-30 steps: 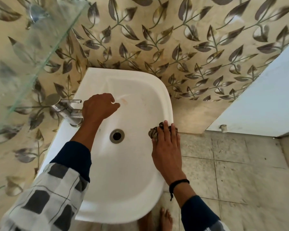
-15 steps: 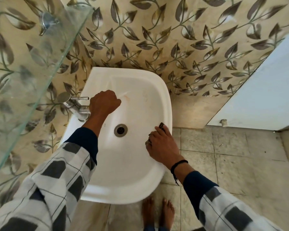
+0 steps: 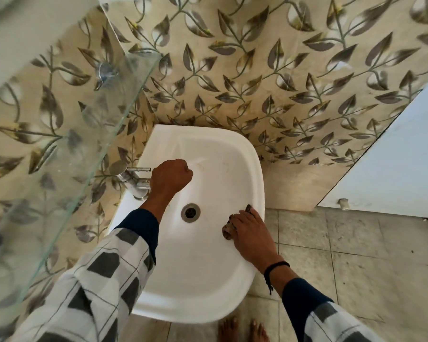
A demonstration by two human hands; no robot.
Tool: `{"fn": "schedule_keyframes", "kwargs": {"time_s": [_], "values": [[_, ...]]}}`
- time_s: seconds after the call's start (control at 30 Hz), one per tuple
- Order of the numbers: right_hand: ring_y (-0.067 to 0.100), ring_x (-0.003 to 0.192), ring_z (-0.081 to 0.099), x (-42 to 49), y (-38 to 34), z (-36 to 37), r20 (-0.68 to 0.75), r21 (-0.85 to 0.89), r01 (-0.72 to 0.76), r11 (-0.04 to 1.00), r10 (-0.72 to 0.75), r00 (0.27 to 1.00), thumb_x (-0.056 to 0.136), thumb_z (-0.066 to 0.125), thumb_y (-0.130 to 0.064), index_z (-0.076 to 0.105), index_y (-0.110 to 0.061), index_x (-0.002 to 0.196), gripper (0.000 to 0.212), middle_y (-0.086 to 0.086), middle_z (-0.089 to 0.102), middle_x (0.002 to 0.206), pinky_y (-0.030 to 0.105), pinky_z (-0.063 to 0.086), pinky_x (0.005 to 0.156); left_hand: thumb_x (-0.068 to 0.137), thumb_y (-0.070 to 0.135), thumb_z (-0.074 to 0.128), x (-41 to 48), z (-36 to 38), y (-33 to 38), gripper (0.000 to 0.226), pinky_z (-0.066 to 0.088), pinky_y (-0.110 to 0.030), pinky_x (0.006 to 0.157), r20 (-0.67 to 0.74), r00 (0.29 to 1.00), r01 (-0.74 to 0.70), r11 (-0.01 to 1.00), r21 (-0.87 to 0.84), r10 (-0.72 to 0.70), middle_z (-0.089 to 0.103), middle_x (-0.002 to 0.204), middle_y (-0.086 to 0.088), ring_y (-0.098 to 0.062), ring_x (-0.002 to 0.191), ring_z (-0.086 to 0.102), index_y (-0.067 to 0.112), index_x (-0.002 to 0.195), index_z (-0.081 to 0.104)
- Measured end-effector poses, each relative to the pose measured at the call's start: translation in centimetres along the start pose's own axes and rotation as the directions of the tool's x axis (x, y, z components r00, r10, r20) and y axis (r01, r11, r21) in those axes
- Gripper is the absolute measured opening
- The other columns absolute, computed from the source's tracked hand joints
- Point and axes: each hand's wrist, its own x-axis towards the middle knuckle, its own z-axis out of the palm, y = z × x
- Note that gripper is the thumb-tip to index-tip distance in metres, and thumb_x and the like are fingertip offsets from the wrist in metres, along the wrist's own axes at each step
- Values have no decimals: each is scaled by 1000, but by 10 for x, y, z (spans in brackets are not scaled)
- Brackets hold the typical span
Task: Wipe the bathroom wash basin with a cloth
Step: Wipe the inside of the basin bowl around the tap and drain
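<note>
The white wash basin (image 3: pixel 200 287) is fixed to a leaf-patterned wall, with a round metal drain (image 3: pixel 190 212) in its bowl. My left hand (image 3: pixel 171 178) is curled into a fist over the spout of the chrome tap (image 3: pixel 134 181) at the basin's left side; the spout is hidden beneath it. My right hand (image 3: pixel 251 236) lies on the basin's right rim, its fingers bent over a dark patterned cloth (image 3: pixel 228 229). The cloth is pressed to the rim, and only its edges show past my fingers.
A glass shelf (image 3: pixel 67 154) juts out at upper left, above the tap. A white door or panel (image 3: pixel 391 169) stands at right over the grey tiled floor (image 3: pixel 356 255). Bare feet (image 3: pixel 242 329) show below the basin's front edge.
My right hand went from lying flat on the cloth to bending over it, sliding slightly towards me along the right rim. My left hand stayed at the tap. The view tilted upward.
</note>
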Motion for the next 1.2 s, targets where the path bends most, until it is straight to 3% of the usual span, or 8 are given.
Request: {"fn": "schedule_keyframes", "kwargs": {"time_s": [0.1,0.2,0.3,0.37,0.57,0.77,1.03,1.2], "values": [[24,139,43,20,11,-3,-128,27,-75,997,78,989,98,53,-18,65,-12,123,28,4,62,134,39,19,123,85,36,53,-3,-2,1,21,38,-30,63,-31,999,22,1000,10,-21,68,89,1,-22,74,54,24,93,68],[28,139,43,43,20,-14,-165,85,-157,984,170,971,100,52,-16,61,-9,127,30,7,59,136,42,24,121,84,31,52,-5,-4,3,19,36,-29,59,-37,999,32,999,23,-31,66,81,0,-23,72,58,19,86,66],[31,110,61,60,21,-24,-258,200,-184,962,233,938,99,54,-14,64,-9,115,20,7,68,113,41,44,101,84,31,52,-4,-6,6,19,37,-28,59,-40,998,40,999,33,-39,66,78,0,-23,69,58,18,86,67],[26,100,62,67,20,-31,-271,312,-203,928,292,917,100,52,-18,64,-11,115,20,5,69,112,38,49,89,85,33,52,-4,-4,6,21,38,-28,59,-56,998,45,998,40,-43,67,79,1,-21,66,55,20,87,67],[26,98,60,79,40,-42,-269,348,-201,916,303,914,104,43,-27,59,-16,124,28,3,65,119,38,48,85,83,37,52,0,0,6,23,34,-25,50,-92,995,54,998,43,-50,61,64,4,-16,53,51,19,77,65],[29,96,58,117,50,-45,-318,330,-229,916,337,886,104,43,-31,58,-16,126,30,4,64,118,41,49,79,85,39,54,3,3,4,19,38,-28,60,-120,989,84,996,-9,-85,58,68,9,-17,63,51,25,79,65],[38,113,48,168,65,-30,-375,96,-345,934,355,857,98,54,-16,58,-14,126,28,14,52,132,48,44,84,84,43,49,3,5,3,22,40,-28,60,-140,984,106,993,-56,-113,64,71,10,-16,64,55,28,81,66],[34,114,43,197,68,-32,-349,26,-352,936,339,874,84,56,-5,51,-24,126,46,9,48,128,48,40,88,84,45,48,3,4,2,25,39,-27,59,-126,985,112,992,-50,-117,66,74,10,-15,64,54,30,85,67]]}}
